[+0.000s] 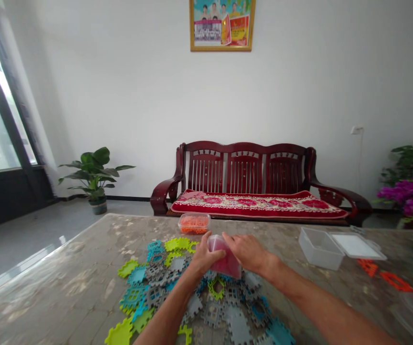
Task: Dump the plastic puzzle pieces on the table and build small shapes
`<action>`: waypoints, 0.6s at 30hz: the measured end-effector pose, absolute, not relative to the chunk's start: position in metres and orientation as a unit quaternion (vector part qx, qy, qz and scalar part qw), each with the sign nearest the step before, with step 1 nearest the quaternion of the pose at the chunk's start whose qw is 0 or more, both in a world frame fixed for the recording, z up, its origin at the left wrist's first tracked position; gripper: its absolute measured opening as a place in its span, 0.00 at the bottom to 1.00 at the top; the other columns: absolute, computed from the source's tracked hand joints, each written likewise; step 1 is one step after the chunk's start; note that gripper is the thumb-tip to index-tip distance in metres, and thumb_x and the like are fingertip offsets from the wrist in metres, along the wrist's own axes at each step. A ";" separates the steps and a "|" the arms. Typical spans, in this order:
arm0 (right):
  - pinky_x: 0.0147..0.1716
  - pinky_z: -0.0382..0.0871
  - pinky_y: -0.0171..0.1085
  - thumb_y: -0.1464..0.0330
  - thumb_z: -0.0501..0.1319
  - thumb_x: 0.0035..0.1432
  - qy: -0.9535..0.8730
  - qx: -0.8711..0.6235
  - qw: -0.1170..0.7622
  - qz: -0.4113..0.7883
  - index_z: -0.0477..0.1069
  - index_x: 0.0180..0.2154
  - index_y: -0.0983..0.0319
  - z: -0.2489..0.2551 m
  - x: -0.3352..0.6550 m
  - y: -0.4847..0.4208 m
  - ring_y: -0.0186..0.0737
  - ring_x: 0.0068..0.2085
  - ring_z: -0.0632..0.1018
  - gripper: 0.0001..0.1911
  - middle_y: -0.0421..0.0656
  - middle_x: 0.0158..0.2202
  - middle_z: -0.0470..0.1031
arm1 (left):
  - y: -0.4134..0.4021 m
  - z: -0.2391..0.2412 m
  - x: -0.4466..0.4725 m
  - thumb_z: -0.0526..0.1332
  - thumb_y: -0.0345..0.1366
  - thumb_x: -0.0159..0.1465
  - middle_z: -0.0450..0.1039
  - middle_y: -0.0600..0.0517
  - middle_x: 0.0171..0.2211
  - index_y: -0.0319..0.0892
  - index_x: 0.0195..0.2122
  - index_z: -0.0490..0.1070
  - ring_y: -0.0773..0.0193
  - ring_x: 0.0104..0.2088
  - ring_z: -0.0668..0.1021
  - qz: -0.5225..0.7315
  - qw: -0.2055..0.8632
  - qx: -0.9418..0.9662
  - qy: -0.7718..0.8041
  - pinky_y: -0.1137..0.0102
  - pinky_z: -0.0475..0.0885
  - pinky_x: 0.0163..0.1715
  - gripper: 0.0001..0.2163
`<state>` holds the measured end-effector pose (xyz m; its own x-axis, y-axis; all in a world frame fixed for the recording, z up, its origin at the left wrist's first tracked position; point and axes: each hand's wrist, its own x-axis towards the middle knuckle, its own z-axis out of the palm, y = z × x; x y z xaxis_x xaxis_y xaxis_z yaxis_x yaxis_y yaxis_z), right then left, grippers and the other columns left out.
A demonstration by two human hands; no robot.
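A clear plastic box (229, 266) with pink-red contents is tilted between my two hands, over the table. My left hand (205, 256) is closed around its left side, with the thumb across its near face. On the other side, my right hand (248, 252) grips the upper right edge, fingers bent over it. Directly below and around lies a spread of flat toothed building pieces (213, 314) in grey, blue and lime green, several of them overlapping. The box and my forearms hide part of this spread.
Behind my hands stands a clear box of orange pieces (194, 224). To the right are an open translucent container (321, 253), a white lid (358, 246) and orange pieces (396, 281). A wooden bench (245, 172) stands beyond the cloth-covered table (80, 282).
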<state>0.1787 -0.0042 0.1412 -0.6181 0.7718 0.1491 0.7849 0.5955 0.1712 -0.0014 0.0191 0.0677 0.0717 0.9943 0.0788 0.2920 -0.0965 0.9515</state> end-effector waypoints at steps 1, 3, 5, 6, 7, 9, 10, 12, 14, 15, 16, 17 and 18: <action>0.39 0.72 0.38 0.79 0.55 0.53 -0.894 -0.431 0.020 -0.120 0.58 0.62 0.69 0.141 0.178 -0.004 0.48 0.42 0.81 0.33 0.56 0.43 0.79 | 0.019 0.071 0.001 0.68 0.43 0.49 0.73 0.44 0.49 0.40 0.64 0.56 0.48 0.51 0.74 0.416 0.396 0.604 0.553 0.56 0.67 0.54 0.42; 0.37 0.72 0.38 0.78 0.55 0.52 -0.895 -0.428 0.011 -0.128 0.60 0.60 0.70 0.141 0.177 -0.003 0.49 0.40 0.81 0.31 0.57 0.41 0.79 | 0.017 0.077 0.006 0.67 0.41 0.48 0.72 0.43 0.51 0.39 0.64 0.57 0.47 0.53 0.73 0.388 0.365 0.601 0.596 0.57 0.65 0.55 0.41; 0.35 0.72 0.39 0.76 0.55 0.54 -0.892 -0.434 0.009 -0.125 0.64 0.55 0.70 0.142 0.176 -0.001 0.50 0.38 0.81 0.25 0.57 0.39 0.80 | 0.016 0.082 0.010 0.66 0.41 0.49 0.69 0.41 0.54 0.39 0.64 0.57 0.46 0.55 0.71 0.366 0.348 0.601 0.620 0.58 0.65 0.55 0.41; 0.35 0.72 0.39 0.76 0.54 0.55 -0.890 -0.440 0.008 -0.122 0.66 0.52 0.69 0.142 0.175 -0.001 0.50 0.37 0.81 0.21 0.57 0.38 0.80 | 0.015 0.083 0.012 0.65 0.41 0.49 0.68 0.41 0.55 0.38 0.65 0.56 0.46 0.56 0.70 0.360 0.344 0.602 0.623 0.59 0.65 0.55 0.41; 0.34 0.71 0.39 0.75 0.54 0.56 -0.887 -0.445 0.007 -0.120 0.67 0.50 0.68 0.142 0.174 0.000 0.50 0.37 0.81 0.19 0.57 0.37 0.80 | 0.014 0.084 0.013 0.65 0.41 0.49 0.68 0.40 0.56 0.38 0.65 0.56 0.46 0.57 0.70 0.359 0.343 0.604 0.624 0.60 0.65 0.55 0.41; 0.34 0.71 0.39 0.74 0.53 0.56 -0.883 -0.454 0.007 -0.118 0.67 0.47 0.67 0.143 0.172 -0.001 0.50 0.36 0.81 0.16 0.57 0.37 0.80 | 0.013 0.085 0.014 0.65 0.40 0.49 0.67 0.40 0.57 0.38 0.65 0.56 0.46 0.57 0.70 0.362 0.341 0.604 0.623 0.60 0.65 0.54 0.41; 0.34 0.70 0.39 0.74 0.53 0.56 -0.882 -0.456 0.007 -0.117 0.67 0.47 0.67 0.143 0.172 -0.001 0.51 0.36 0.81 0.16 0.57 0.37 0.80 | 0.013 0.085 0.013 0.65 0.40 0.49 0.67 0.39 0.57 0.37 0.65 0.56 0.46 0.57 0.70 0.362 0.341 0.602 0.624 0.60 0.65 0.54 0.41; 0.33 0.70 0.39 0.73 0.54 0.55 -0.881 -0.459 0.011 -0.116 0.67 0.47 0.67 0.142 0.171 -0.003 0.50 0.36 0.81 0.16 0.56 0.37 0.80 | 0.013 0.086 0.012 0.65 0.40 0.48 0.67 0.39 0.56 0.36 0.65 0.56 0.46 0.57 0.70 0.365 0.345 0.603 0.620 0.60 0.65 0.55 0.41; 0.33 0.69 0.38 0.72 0.55 0.55 -0.880 -0.460 0.019 -0.117 0.67 0.47 0.67 0.140 0.172 -0.005 0.50 0.37 0.80 0.16 0.55 0.37 0.79 | 0.012 0.087 0.009 0.65 0.40 0.49 0.68 0.38 0.56 0.34 0.65 0.56 0.46 0.57 0.69 0.371 0.350 0.611 0.606 0.61 0.63 0.56 0.42; 0.33 0.69 0.38 0.72 0.55 0.55 -0.880 -0.460 0.026 -0.117 0.67 0.47 0.67 0.138 0.172 -0.005 0.49 0.37 0.80 0.16 0.55 0.37 0.79 | 0.012 0.087 0.009 0.65 0.40 0.49 0.68 0.38 0.56 0.33 0.65 0.55 0.47 0.57 0.69 0.375 0.351 0.614 0.599 0.61 0.63 0.57 0.42; 0.34 0.69 0.38 0.72 0.55 0.55 -0.878 -0.462 0.036 -0.117 0.67 0.47 0.66 0.136 0.173 -0.005 0.49 0.37 0.80 0.16 0.54 0.37 0.79 | 0.011 0.087 0.008 0.65 0.40 0.49 0.68 0.39 0.56 0.33 0.65 0.55 0.47 0.57 0.69 0.380 0.353 0.616 0.593 0.61 0.63 0.57 0.42; 0.34 0.68 0.38 0.72 0.54 0.56 -0.876 -0.465 0.046 -0.115 0.67 0.46 0.66 0.134 0.174 -0.004 0.48 0.38 0.79 0.15 0.54 0.37 0.79 | 0.011 0.086 0.008 0.66 0.40 0.48 0.68 0.39 0.56 0.34 0.65 0.55 0.48 0.57 0.70 0.382 0.354 0.619 0.588 0.61 0.62 0.57 0.42; 0.35 0.68 0.38 0.72 0.54 0.57 -0.875 -0.468 0.056 -0.112 0.68 0.45 0.65 0.133 0.176 -0.003 0.48 0.38 0.79 0.14 0.54 0.37 0.79 | 0.011 0.086 0.008 0.66 0.40 0.48 0.68 0.40 0.56 0.35 0.65 0.55 0.48 0.57 0.70 0.383 0.353 0.623 0.584 0.61 0.62 0.57 0.43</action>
